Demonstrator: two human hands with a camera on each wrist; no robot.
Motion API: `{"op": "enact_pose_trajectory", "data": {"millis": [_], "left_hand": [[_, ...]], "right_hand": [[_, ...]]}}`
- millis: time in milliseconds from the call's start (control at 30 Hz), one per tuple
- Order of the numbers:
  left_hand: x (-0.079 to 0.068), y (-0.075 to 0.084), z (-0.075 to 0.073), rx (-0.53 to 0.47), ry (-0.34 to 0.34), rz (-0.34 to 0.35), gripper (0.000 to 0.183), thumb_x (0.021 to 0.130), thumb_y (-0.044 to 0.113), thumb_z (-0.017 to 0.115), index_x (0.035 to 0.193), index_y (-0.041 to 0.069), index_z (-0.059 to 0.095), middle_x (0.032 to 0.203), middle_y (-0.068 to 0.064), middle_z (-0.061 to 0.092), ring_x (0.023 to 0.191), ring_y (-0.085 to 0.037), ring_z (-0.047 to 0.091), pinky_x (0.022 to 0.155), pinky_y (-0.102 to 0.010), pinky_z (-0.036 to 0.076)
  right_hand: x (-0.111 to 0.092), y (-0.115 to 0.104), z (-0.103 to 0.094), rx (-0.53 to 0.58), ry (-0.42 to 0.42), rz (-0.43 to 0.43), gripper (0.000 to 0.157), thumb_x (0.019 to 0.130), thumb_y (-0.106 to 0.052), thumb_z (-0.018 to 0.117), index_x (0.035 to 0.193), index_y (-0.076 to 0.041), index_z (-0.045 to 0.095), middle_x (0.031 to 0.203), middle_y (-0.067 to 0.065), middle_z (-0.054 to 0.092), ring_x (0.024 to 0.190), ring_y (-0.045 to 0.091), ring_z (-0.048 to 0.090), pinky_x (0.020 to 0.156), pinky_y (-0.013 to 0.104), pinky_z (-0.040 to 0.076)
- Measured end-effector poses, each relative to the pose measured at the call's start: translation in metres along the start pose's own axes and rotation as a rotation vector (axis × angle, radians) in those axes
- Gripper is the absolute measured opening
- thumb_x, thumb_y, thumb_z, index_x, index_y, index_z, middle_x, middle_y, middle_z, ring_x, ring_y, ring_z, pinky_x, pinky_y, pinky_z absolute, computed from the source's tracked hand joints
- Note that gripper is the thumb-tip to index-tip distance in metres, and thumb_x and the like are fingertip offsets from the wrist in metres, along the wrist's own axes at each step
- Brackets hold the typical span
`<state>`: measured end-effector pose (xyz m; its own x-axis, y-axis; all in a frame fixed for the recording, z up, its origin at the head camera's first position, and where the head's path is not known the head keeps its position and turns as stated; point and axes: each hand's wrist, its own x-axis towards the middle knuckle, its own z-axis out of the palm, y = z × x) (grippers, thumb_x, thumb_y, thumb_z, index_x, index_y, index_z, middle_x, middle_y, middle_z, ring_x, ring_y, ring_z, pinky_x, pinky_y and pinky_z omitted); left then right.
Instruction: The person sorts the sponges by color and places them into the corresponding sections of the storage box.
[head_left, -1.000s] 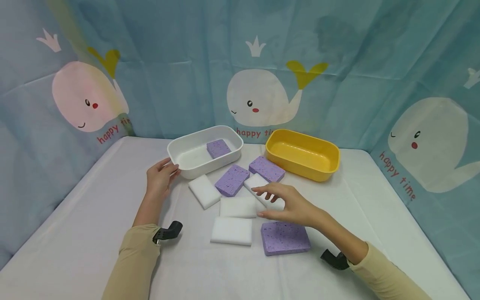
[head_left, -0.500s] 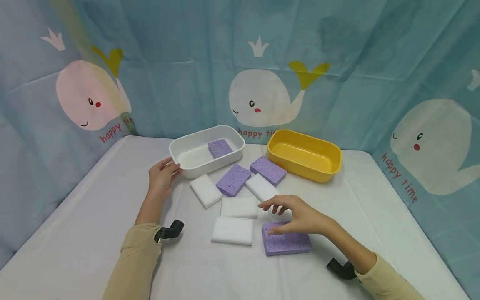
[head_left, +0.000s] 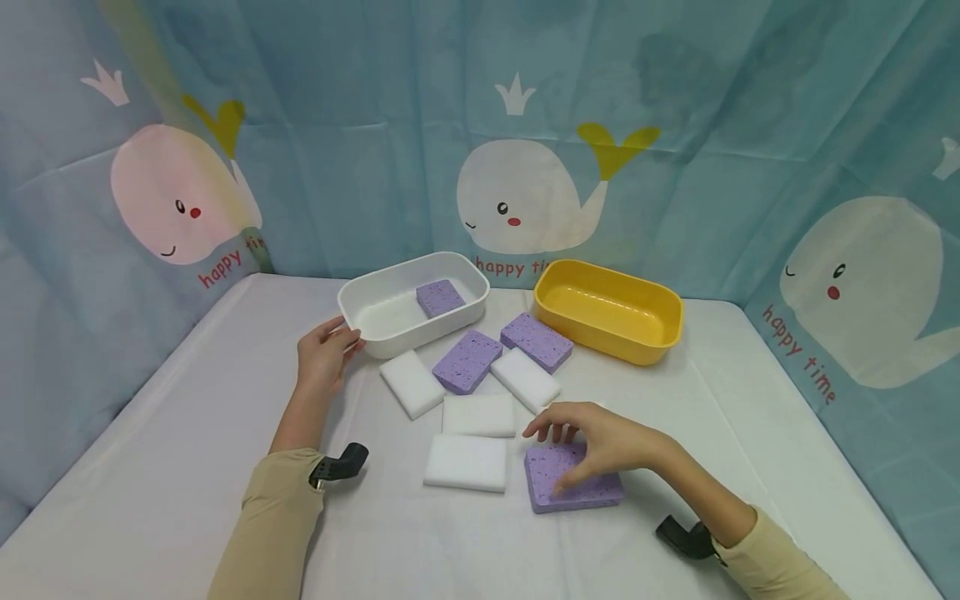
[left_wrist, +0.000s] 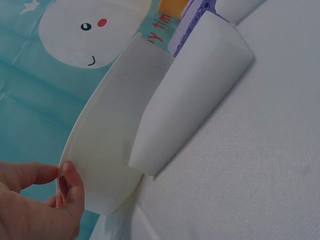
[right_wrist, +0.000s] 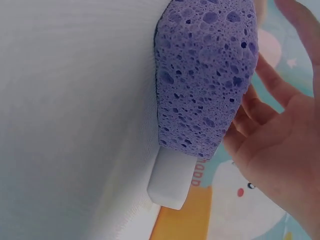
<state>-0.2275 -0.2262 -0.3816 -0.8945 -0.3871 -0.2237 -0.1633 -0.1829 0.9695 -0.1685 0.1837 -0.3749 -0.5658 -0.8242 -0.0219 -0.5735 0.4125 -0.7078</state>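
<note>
At its left end, the white plastic tub [head_left: 420, 333] is pinched by my left hand [head_left: 322, 358], thumb and finger on the rim in the left wrist view. One purple sponge [head_left: 438, 298] lies inside that tub. My right hand [head_left: 611, 437] is over the nearest purple sponge [head_left: 596, 493], its fingers bent loosely around the upper side without a visible grip. In the right wrist view, this pored sponge [right_wrist: 205, 75] lies flat beside the spread fingers. White sponge blocks [head_left: 465, 462] lie to its left.
A yellow tub [head_left: 607, 308] stands at the back right with nothing in it. Two purple sponges [head_left: 467, 362] and several white blocks [head_left: 411, 383] lie mid-table between the tubs and hands. A blue whale-print curtain [head_left: 337, 192] bounds the table behind.
My right hand has moved down and toward me, from above the white blocks to over the nearest purple sponge. The left hand stays on the white tub.
</note>
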Motion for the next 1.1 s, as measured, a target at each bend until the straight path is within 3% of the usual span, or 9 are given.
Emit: {"op": "enact_pose_trajectory", "data": {"millis": [200, 633, 1100], "left_hand": [[-0.0008, -0.0016, -0.0004, 0.01, 0.001, 0.033, 0.061, 0.105, -0.001, 0.058, 0.162, 0.0, 0.036, 0.12, -0.007, 0.055, 0.105, -0.012, 0.066, 0.093, -0.015, 0.058], [-0.0003, -0.0018, -0.0002, 0.004, -0.007, 0.03, 0.061, 0.106, 0.0, 0.058, 0.163, 0.001, 0.035, 0.12, -0.006, 0.054, 0.107, -0.013, 0.065, 0.094, -0.015, 0.058], [-0.0012, -0.0013, 0.0, 0.007, -0.003, 0.032, 0.061, 0.105, -0.001, 0.058, 0.162, 0.0, 0.036, 0.117, -0.005, 0.056, 0.103, -0.01, 0.066, 0.091, -0.014, 0.058]], "right_hand": [[-0.0005, 0.0019, 0.0005, -0.038, -0.06, 0.02, 0.066, 0.075, -0.034, 0.097, 0.131, -0.02, 0.066, 0.11, -0.009, 0.063, 0.1, 0.007, 0.056, 0.091, 0.029, 0.054], [-0.0014, 0.005, 0.0021, -0.058, -0.128, 0.041, 0.074, 0.073, -0.033, 0.099, 0.135, -0.023, 0.06, 0.117, -0.009, 0.056, 0.11, 0.008, 0.051, 0.099, 0.03, 0.051], [-0.002, 0.0024, 0.0033, -0.087, -0.114, 0.05, 0.073, 0.072, -0.031, 0.099, 0.133, -0.023, 0.061, 0.116, -0.01, 0.056, 0.109, 0.007, 0.051, 0.099, 0.03, 0.051]]}}
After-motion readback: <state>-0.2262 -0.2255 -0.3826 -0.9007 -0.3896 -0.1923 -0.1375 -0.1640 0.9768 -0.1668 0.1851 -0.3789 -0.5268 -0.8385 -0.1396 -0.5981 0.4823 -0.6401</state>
